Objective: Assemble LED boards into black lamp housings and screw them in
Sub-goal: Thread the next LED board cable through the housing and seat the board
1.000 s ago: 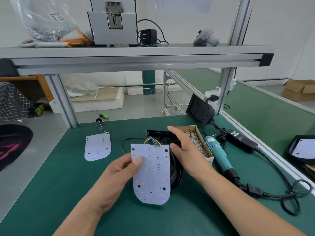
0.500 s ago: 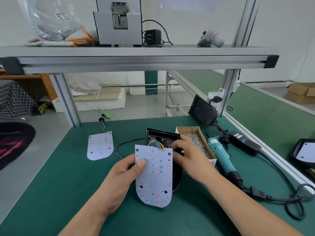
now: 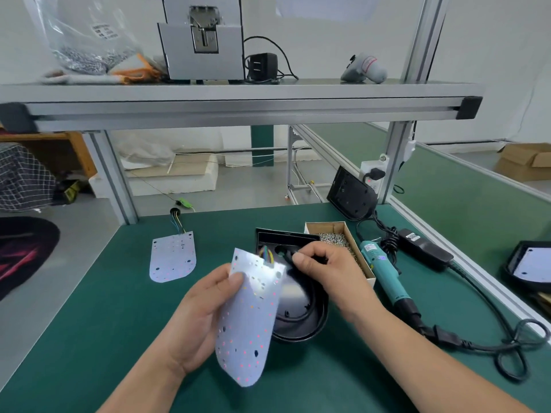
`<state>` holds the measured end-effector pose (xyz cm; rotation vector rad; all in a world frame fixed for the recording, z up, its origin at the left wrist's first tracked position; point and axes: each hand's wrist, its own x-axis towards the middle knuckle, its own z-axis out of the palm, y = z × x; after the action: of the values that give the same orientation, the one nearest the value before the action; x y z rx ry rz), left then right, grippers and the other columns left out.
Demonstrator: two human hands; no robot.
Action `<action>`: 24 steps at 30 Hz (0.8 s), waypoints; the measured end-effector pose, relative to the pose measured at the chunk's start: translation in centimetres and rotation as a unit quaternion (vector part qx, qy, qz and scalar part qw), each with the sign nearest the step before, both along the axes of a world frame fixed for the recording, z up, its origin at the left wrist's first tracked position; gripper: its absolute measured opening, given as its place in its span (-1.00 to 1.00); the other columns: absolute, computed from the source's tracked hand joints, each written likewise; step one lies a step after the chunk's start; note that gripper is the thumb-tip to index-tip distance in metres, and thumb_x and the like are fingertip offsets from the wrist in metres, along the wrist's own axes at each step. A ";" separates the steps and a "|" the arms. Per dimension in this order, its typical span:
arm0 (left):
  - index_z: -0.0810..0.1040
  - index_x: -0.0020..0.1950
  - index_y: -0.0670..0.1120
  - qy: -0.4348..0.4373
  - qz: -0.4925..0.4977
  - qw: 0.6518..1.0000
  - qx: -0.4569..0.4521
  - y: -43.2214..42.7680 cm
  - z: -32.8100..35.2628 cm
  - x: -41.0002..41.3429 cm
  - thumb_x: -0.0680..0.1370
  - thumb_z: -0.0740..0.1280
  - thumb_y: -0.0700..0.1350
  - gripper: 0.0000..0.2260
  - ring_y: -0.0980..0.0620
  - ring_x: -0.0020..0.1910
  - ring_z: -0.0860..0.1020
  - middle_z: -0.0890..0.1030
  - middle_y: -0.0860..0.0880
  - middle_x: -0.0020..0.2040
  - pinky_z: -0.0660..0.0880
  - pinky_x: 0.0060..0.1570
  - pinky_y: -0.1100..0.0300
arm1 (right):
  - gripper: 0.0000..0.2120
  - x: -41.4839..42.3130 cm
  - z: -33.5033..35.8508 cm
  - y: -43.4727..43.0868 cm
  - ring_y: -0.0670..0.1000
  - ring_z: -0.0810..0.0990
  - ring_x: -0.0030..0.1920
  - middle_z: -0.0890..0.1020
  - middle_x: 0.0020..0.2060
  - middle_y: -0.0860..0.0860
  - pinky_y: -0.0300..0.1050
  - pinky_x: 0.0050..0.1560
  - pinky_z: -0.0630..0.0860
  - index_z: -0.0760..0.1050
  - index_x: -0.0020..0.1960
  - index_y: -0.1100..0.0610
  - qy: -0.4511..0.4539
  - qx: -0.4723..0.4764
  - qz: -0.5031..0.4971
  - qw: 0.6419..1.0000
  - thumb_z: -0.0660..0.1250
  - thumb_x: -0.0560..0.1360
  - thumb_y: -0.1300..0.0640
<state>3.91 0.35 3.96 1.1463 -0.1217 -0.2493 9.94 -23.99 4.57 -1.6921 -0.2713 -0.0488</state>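
My left hand (image 3: 198, 318) grips the left edge of a white LED board (image 3: 250, 317), thumb on its face, holding it tilted up over the open black lamp housing (image 3: 298, 320). Coloured wires run from the board's top into the housing. My right hand (image 3: 331, 272) pinches a black cable inside the housing near its far end. A second LED board (image 3: 172, 256) with wires lies flat at the left of the green table. A cardboard box of screws (image 3: 340, 242) sits right behind my right hand, with a teal electric screwdriver (image 3: 384, 272) beside it.
A black power adapter (image 3: 425, 248) and looped cable (image 3: 507, 350) lie at the right. Another black housing (image 3: 351, 196) leans against the frame post. A finished lamp (image 3: 529, 263) rests at the far right edge. An aluminium shelf (image 3: 238, 99) spans overhead.
The left hand has tipped the LED board up on its edge, exposing the housing's inside. The right hand moved from the housing's rim to pinch the black cable within it.
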 end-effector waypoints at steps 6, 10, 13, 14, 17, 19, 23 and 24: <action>0.61 0.13 0.04 0.020 0.078 0.987 0.140 -1.6 -0.4 -0.1 0.54 0.43 0.16 -0.73 -0.19 0.00 0.69 0.70 -0.26 0.12 0.60 0.13 -0.21 | -0.84 0.1 -0.1 1.1 -0.20 0.51 0.01 0.57 -0.05 -0.04 -0.44 -0.05 0.31 0.59 -0.15 -0.08 -0.075 -0.174 -0.093 0.977 0.45 0.60 0.04; 0.51 0.21 0.38 -0.033 0.143 0.905 0.398 -1.7 -0.2 0.0 0.59 0.31 0.35 -0.77 0.07 -0.21 0.67 0.71 0.00 -0.13 0.62 -0.07 -0.07 | -0.84 0.4 0.3 0.4 -0.18 0.51 0.03 0.58 -0.05 -0.03 -0.45 -0.05 0.30 0.58 -0.13 -0.07 -0.078 -0.179 -0.087 0.977 0.42 0.62 0.08; 0.47 0.15 0.40 -0.074 0.144 0.801 0.576 -1.4 -0.2 -0.3 0.52 0.12 0.55 -0.63 0.24 -0.28 0.62 0.64 0.38 -0.18 0.51 -0.27 0.14 | -0.86 0.7 0.6 -0.3 -0.12 0.54 0.09 0.63 -0.02 -0.03 -0.37 0.00 0.33 0.58 -0.11 -0.05 -0.075 -0.175 -0.080 0.978 0.40 0.64 0.08; 0.50 0.11 0.34 -0.076 0.152 0.772 0.612 -1.3 -0.2 -0.3 0.47 0.06 0.60 -0.52 0.25 -0.28 0.62 0.61 0.44 -0.17 0.52 -0.27 0.16 | -0.86 0.7 0.6 -0.3 -0.12 0.54 0.10 0.64 -0.02 -0.05 -0.36 0.01 0.34 0.59 -0.10 -0.05 -0.076 -0.176 -0.078 0.978 0.40 0.64 0.08; 0.53 -0.02 0.22 -0.095 0.193 0.710 0.671 -1.3 -0.4 -0.3 0.36 -0.03 0.66 -0.36 0.26 -0.34 0.57 0.58 0.43 -0.22 0.48 -0.31 0.19 | -0.88 0.4 0.3 0.2 -0.18 0.50 0.06 0.58 -0.07 -0.09 -0.43 -0.01 0.30 0.60 -0.09 -0.02 -0.096 -0.193 -0.076 0.974 0.40 0.64 0.09; 0.51 0.00 0.24 -0.108 0.222 0.690 0.680 -1.2 -0.1 -0.1 0.35 -0.04 0.66 -0.37 0.30 -0.34 0.53 0.59 0.36 -0.29 0.41 -0.32 0.22 | -0.87 0.3 0.1 0.6 -0.18 0.49 0.03 0.53 -0.09 -0.09 -0.44 -0.04 0.29 0.59 -0.09 -0.01 -0.105 -0.200 -0.073 0.971 0.40 0.64 0.09; 0.49 0.00 0.22 -0.123 0.228 0.663 0.702 -1.2 -0.2 -0.1 0.39 -0.07 0.65 -0.36 0.32 -0.34 0.51 0.60 0.31 -0.29 0.39 -0.34 0.22 | -0.85 0.0 0.4 0.9 -0.18 0.49 0.02 0.53 -0.04 -0.07 -0.46 -0.02 0.31 0.57 -0.09 -0.04 -0.100 -0.170 -0.067 0.978 0.38 0.66 0.08; 0.50 -0.05 0.15 -0.113 0.221 0.674 0.696 -1.3 -0.5 0.1 0.40 -0.04 0.65 -0.35 0.27 -0.36 0.53 0.60 0.24 -0.33 0.43 -0.34 0.21 | -0.86 -0.1 0.4 1.0 -0.19 0.49 0.04 0.54 -0.02 -0.07 -0.47 -0.02 0.31 0.56 -0.07 -0.05 -0.097 -0.164 -0.063 0.980 0.37 0.66 0.06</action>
<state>3.98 -0.90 3.46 2.7028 0.1928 0.3501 9.85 -23.01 5.02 -2.0359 -0.3305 -0.2776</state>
